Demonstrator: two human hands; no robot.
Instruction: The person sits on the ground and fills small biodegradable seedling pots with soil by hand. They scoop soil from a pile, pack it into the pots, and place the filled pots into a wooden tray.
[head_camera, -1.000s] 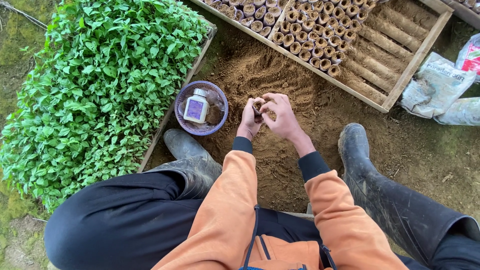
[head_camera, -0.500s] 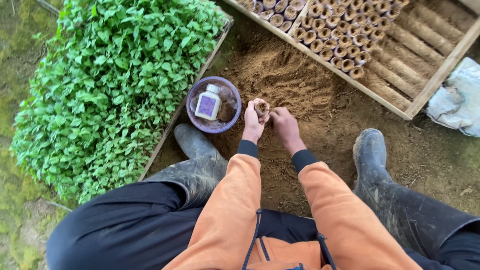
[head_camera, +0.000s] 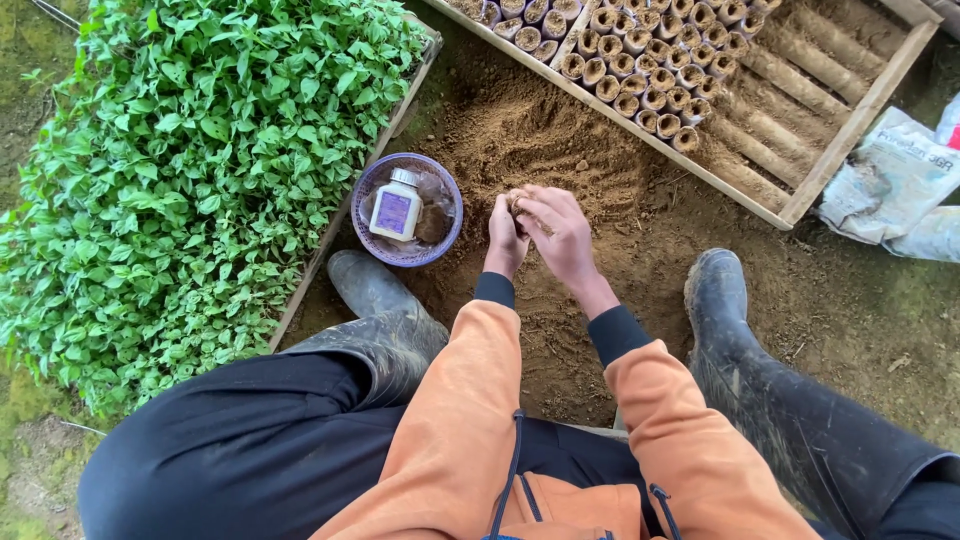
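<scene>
My left hand (head_camera: 505, 238) grips a small soil-filled paper pot (head_camera: 517, 201), held upright over the loose brown soil heap (head_camera: 545, 140). My right hand (head_camera: 558, 233) sits against the pot's top, fingers curled over its rim with soil under them. Both hands hover between my two black rubber boots (head_camera: 380, 300), just right of a purple bowl (head_camera: 440, 190).
The purple bowl holds a small white bottle (head_camera: 394, 205) with a purple label. A wooden tray (head_camera: 800, 195) with several rows of filled paper pots (head_camera: 640, 70) lies beyond the soil. A bed of green seedlings (head_camera: 190, 170) fills the left. Plastic bags (head_camera: 890, 175) lie at right.
My right hand has risen from the soil back onto the top of the pot in my left hand. The view shifted slightly.
</scene>
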